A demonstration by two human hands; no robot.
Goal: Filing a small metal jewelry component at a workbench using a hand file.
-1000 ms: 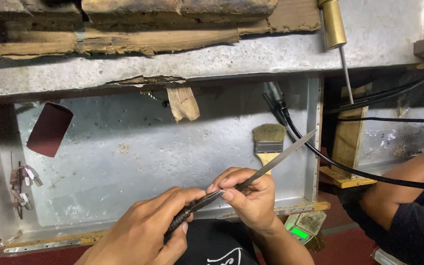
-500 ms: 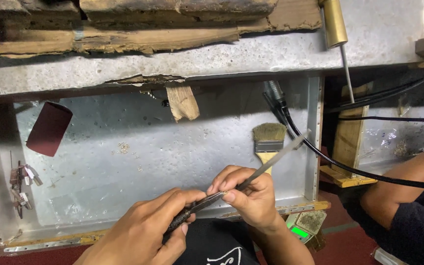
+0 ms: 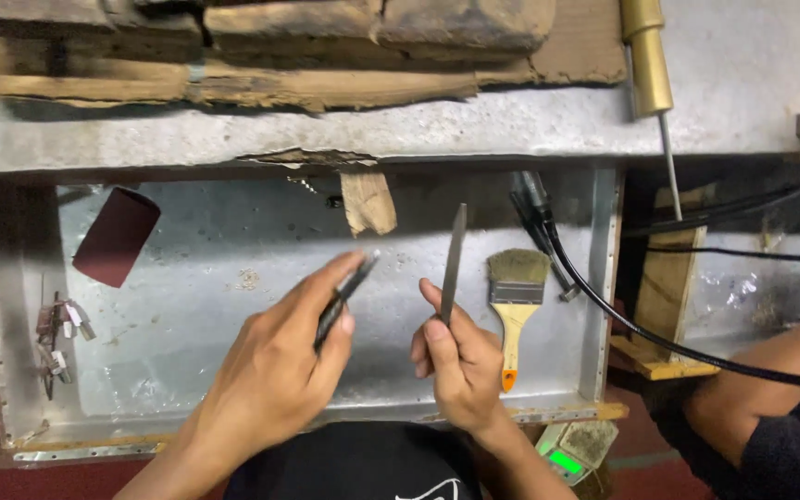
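Small device (image 3: pixel 574 454), green lit screen, bottom right under tray edge.

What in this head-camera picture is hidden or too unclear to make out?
- Dark slim tool in the left hand: motion-blurred; its kind is unclear.
- Metal file: lower end hidden inside the right hand.
- Small metal bits in the tray: too small to identify.
- Another person's arm: cut off by the right edge.

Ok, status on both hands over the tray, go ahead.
Left hand grips a dark thin tool. Right hand holds a flat metal file upright. Tools apart. Paintbrush lies beside, nothing between.
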